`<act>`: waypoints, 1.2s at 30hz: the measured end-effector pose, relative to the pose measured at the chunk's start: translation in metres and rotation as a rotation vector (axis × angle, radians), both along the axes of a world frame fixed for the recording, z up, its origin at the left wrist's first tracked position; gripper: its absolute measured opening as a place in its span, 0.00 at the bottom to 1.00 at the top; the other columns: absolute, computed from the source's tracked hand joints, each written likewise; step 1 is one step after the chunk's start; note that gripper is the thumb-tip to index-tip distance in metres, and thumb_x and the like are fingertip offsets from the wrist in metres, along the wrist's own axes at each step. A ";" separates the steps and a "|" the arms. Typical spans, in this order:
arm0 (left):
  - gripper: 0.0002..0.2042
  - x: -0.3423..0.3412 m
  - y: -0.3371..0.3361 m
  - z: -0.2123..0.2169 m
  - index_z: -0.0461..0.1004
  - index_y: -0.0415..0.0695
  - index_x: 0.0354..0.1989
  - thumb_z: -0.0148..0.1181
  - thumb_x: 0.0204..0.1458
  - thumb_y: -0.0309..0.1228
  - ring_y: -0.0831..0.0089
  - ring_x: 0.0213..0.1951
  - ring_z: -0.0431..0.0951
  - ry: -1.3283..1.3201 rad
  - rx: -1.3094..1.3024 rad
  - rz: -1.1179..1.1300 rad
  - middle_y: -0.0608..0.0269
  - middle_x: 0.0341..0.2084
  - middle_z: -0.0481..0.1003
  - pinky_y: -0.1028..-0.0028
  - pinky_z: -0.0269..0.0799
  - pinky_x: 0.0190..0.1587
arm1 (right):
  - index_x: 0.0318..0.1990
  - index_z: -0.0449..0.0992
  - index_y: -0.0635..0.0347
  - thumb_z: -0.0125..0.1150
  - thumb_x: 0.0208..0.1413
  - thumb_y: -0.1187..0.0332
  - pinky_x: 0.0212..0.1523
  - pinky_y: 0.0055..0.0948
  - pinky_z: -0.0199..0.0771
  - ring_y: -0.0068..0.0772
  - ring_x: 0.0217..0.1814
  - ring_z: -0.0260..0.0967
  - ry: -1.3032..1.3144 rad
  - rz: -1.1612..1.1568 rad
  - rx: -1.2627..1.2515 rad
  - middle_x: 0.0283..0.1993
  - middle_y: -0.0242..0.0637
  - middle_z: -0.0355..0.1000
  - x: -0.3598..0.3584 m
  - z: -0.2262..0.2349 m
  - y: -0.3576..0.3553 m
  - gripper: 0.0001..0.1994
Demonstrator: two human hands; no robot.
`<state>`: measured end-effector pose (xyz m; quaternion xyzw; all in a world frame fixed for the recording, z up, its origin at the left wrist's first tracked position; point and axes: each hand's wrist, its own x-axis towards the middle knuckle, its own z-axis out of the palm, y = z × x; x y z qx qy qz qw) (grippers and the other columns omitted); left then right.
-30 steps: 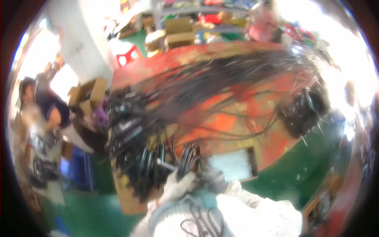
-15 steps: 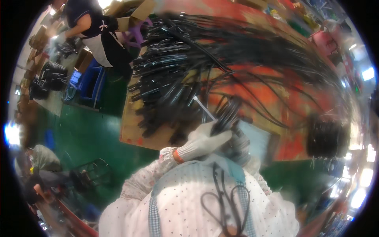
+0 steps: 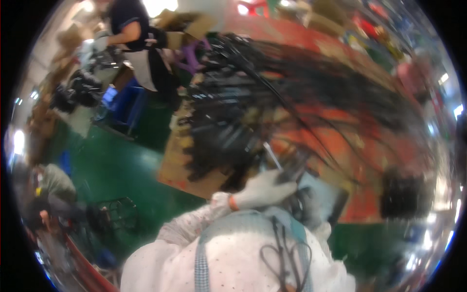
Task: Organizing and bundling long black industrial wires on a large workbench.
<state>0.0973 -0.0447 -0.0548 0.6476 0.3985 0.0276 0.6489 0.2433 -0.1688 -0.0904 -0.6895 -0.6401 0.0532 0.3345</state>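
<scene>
View shifted; left grip [image 3: 263, 189] clasps blurred cables [image 3: 295, 165]; right grip [image 3: 306, 203] I can't tell.

- I see L hand [image 3: 262, 190], gloved, gripping blk cable bundle [image 3: 295, 168]; wht strip [image 3: 273, 155] juts up beside it.
- R hand [image 3: 307, 202] blurred, close by.
- Blk cable pile [image 3: 219, 121] on red table [image 3: 365, 207], blk coil [image 3: 404, 197] to R.
- Co-worker [image 3: 130, 22] upper L.

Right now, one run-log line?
left hand: holding cable bundle | right hand: beside, grip blurred | white strip: by left hand | table: black cables piled
</scene>
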 end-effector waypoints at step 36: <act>0.26 -0.013 -0.005 0.049 0.67 0.47 0.53 0.54 0.49 0.49 0.69 0.39 0.72 -0.111 -0.149 -0.095 0.58 0.37 0.74 0.72 0.66 0.41 | 0.55 0.67 0.61 0.51 0.50 0.38 0.55 0.39 0.62 0.41 0.56 0.64 1.071 -0.077 -0.538 0.53 0.51 0.67 0.062 -0.052 -0.040 0.36</act>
